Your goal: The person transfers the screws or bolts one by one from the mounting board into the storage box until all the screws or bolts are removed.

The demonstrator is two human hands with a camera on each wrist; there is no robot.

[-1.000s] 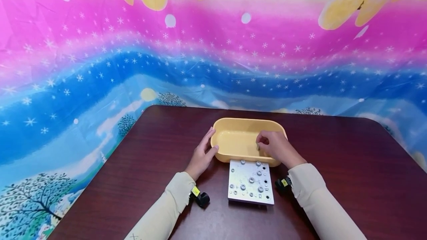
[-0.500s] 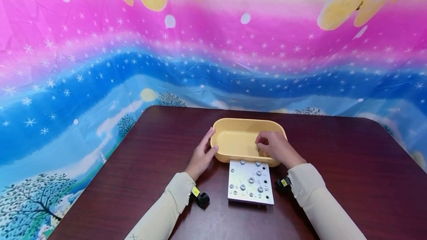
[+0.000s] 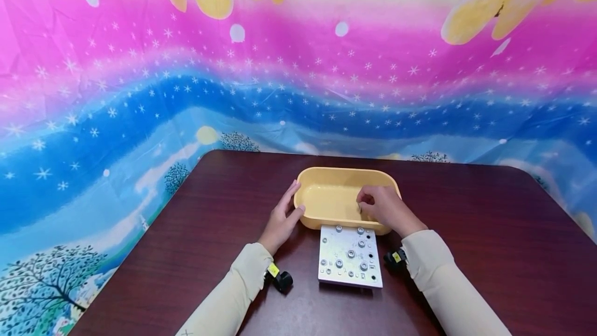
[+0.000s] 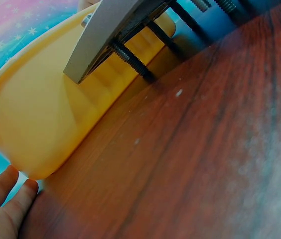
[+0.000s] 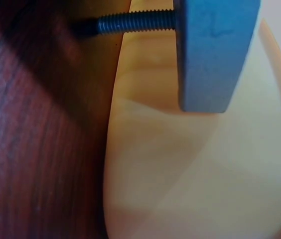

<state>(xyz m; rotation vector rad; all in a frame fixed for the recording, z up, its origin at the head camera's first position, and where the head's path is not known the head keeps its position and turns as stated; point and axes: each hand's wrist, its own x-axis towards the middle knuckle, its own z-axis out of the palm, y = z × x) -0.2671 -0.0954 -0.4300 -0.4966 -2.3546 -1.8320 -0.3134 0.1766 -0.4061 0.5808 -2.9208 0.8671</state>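
My straight-fingered left hand (image 3: 281,220) likely steadies the oblong yellow plastic tub (image 3: 342,178) from nine o'clock — right hand (image 3: 383,205) pinching a metallic sliver (image 3: 359,208).

The left forearm (image 3: 223,290) and right forearm (image 3: 454,285) are extended forward and angled inward. The left hand (image 3: 280,220) is held with fingers straight, thumb spread apart; the right hand (image 3: 386,207) is turned inward, fingers curled in a pinch.
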